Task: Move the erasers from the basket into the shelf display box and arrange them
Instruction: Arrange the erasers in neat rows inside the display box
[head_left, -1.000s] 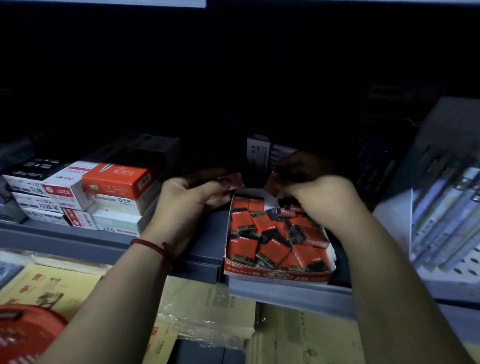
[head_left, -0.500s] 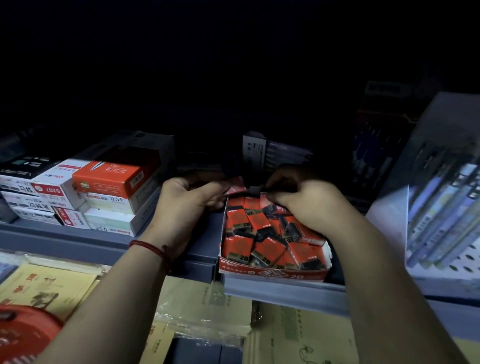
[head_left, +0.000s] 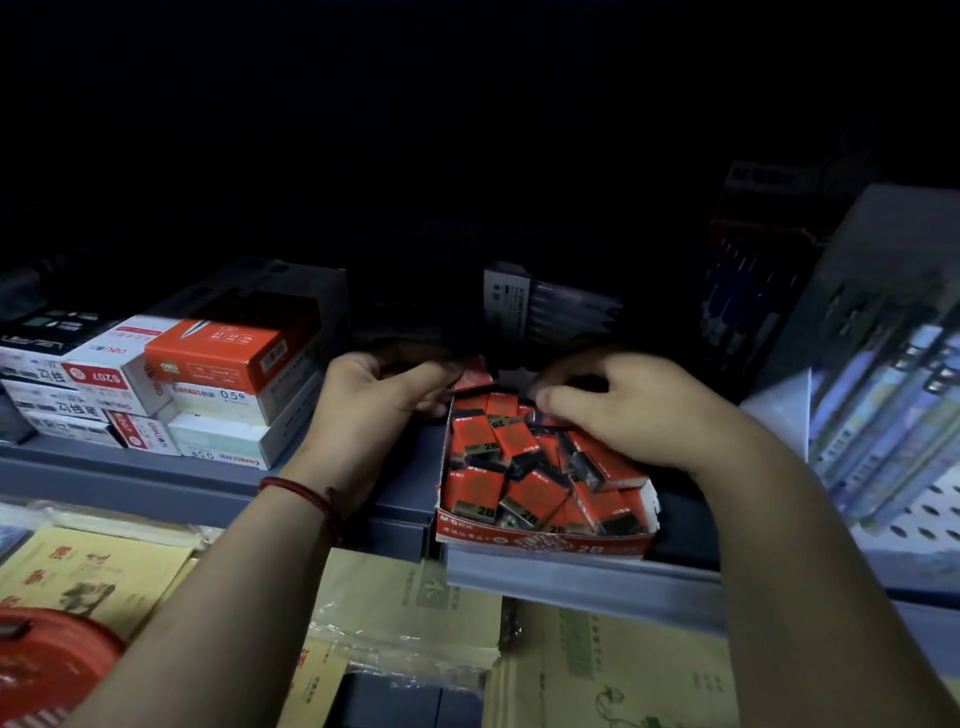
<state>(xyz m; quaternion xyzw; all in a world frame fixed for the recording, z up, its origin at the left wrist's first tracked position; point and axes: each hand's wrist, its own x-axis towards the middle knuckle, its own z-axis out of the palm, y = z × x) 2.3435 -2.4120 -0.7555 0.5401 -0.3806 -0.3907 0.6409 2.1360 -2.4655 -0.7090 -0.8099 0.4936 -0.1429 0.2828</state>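
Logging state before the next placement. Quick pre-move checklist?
1. Seating: display box sits on the shelf: ok.
2. Load: left hand grips an eraser at the box's rear left corner: ok.
3. Grip of right hand: cannot tell; its fingers curl over the rear rows.
4. Order: boxed erasers in neat rows: not ok, jumbled and tilted.
5. Free slot at the rear: cannot tell, hands hide it.

Place: a stationery shop.
Signs: grey shelf (head_left: 156, 480) with stacked pen boxes (head_left: 228, 358) at left, packed pens (head_left: 883, 415) at right.
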